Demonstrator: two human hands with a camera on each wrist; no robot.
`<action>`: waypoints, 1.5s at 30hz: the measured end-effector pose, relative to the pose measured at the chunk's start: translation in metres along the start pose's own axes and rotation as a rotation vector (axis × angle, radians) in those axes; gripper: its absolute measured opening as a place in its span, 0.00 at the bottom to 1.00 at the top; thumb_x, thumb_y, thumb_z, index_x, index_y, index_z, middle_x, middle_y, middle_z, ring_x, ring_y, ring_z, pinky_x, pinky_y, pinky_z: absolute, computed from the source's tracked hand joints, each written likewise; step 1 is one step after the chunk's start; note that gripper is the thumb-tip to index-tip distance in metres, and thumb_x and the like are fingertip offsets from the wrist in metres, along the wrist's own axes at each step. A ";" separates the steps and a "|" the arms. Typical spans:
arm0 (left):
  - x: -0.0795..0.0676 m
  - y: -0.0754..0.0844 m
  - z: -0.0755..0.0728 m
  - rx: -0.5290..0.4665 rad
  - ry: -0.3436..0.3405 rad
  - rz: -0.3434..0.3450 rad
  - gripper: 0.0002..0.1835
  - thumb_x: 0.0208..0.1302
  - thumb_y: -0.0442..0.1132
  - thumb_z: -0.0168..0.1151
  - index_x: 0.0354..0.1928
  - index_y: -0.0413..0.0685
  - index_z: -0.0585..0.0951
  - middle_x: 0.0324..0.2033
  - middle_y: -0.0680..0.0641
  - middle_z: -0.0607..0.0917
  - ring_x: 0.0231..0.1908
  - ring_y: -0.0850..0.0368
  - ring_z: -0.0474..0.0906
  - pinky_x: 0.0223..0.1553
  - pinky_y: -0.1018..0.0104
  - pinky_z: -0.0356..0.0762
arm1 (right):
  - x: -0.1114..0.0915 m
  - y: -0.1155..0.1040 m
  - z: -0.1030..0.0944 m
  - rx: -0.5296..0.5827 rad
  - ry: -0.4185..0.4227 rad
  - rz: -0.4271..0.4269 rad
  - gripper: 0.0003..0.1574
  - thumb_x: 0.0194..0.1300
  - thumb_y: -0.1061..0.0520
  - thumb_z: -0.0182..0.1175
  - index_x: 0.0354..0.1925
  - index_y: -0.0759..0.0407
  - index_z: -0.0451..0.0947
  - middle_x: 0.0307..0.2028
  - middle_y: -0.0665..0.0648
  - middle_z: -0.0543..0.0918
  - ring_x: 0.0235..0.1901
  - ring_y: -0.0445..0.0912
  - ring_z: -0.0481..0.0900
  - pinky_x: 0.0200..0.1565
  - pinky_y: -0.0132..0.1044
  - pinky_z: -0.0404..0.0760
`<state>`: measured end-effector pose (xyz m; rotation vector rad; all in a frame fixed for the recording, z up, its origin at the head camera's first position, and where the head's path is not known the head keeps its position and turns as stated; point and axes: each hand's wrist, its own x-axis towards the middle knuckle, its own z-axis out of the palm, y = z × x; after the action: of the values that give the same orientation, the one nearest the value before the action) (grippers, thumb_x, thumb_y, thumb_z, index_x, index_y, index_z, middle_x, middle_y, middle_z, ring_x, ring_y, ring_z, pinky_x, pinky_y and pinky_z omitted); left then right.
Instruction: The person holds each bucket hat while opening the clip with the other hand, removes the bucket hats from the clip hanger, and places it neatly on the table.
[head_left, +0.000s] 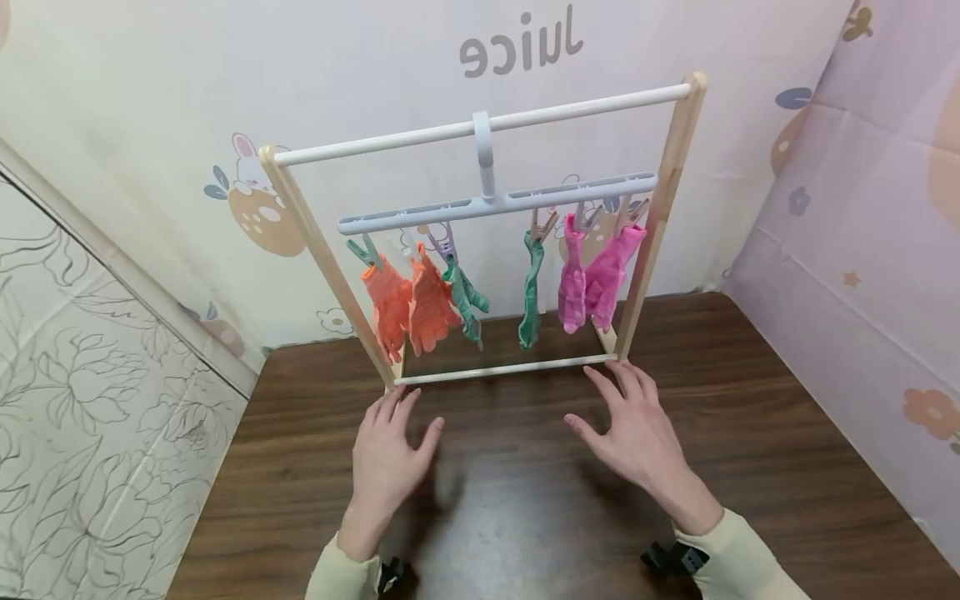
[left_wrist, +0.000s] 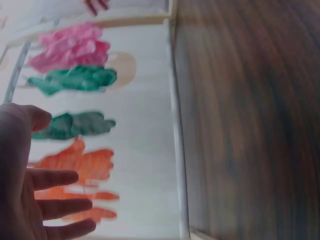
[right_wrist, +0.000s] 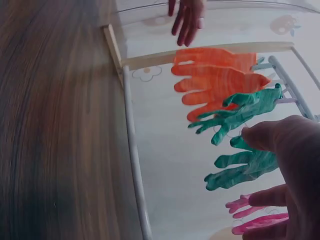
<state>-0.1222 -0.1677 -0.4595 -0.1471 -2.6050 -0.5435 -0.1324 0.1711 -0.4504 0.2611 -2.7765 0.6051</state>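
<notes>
A small wooden drying rack [head_left: 333,267] stands at the back of the table, a pale blue clip hanger [head_left: 450,210] hooked over its top white bar. Clothespins on it hold two orange gloves [head_left: 433,304], two green gloves [head_left: 531,292] and two pink gloves [head_left: 573,283], fingers down. My left hand [head_left: 386,454] is at the rack's lower left corner, its fingers spread and holding nothing. At the lower right corner is my right hand [head_left: 637,425], fingers extended and thumb apart, the fingertips right at the frame's foot. Both wrist views show the palms turned toward the gloves.
The dark wood table [head_left: 510,500] lies in front of the rack. Printed curtains [head_left: 405,75] hang close behind it and along the right side. To the left is a panel with line-drawn flowers [head_left: 82,433]. A white lower bar [head_left: 510,368] joins the rack's legs.
</notes>
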 end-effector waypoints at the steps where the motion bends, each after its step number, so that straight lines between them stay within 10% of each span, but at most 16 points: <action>1: 0.001 -0.003 0.000 -0.021 0.008 -0.022 0.30 0.62 0.60 0.65 0.59 0.50 0.82 0.63 0.42 0.82 0.63 0.40 0.77 0.61 0.42 0.76 | 0.000 0.000 0.000 0.020 -0.016 0.008 0.47 0.62 0.31 0.64 0.70 0.52 0.70 0.72 0.66 0.67 0.71 0.67 0.60 0.57 0.69 0.75; 15: 0.039 -0.034 -0.014 -0.376 0.080 -0.210 0.16 0.69 0.43 0.63 0.55 0.46 0.84 0.46 0.42 0.89 0.50 0.44 0.85 0.54 0.44 0.79 | 0.007 -0.019 0.016 0.216 0.001 0.009 0.28 0.65 0.46 0.66 0.60 0.55 0.79 0.58 0.61 0.83 0.60 0.58 0.77 0.60 0.59 0.76; 23: 0.083 -0.025 -0.032 -0.615 0.193 -0.254 0.16 0.73 0.39 0.59 0.58 0.43 0.81 0.53 0.41 0.87 0.48 0.54 0.84 0.48 0.80 0.74 | 0.015 -0.041 0.020 0.304 0.066 -0.032 0.20 0.66 0.50 0.66 0.54 0.54 0.82 0.47 0.55 0.88 0.50 0.51 0.82 0.50 0.51 0.80; 30: 0.125 -0.007 -0.051 -0.763 0.197 -0.238 0.22 0.73 0.39 0.57 0.67 0.44 0.74 0.65 0.42 0.80 0.67 0.49 0.75 0.69 0.51 0.72 | 0.023 -0.052 0.016 0.349 0.097 -0.061 0.16 0.66 0.51 0.66 0.51 0.52 0.83 0.42 0.51 0.89 0.46 0.46 0.83 0.45 0.45 0.80; 45: 0.188 0.017 -0.064 -0.911 0.036 -0.296 0.42 0.72 0.51 0.56 0.80 0.49 0.49 0.80 0.48 0.56 0.80 0.56 0.50 0.81 0.56 0.49 | 0.029 -0.074 0.008 0.374 0.119 -0.112 0.13 0.66 0.52 0.65 0.48 0.51 0.83 0.38 0.49 0.88 0.44 0.45 0.83 0.44 0.43 0.80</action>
<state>-0.2575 -0.1764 -0.3137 -0.0355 -2.1531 -1.7768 -0.1445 0.0980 -0.4202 0.4388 -2.4993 1.0719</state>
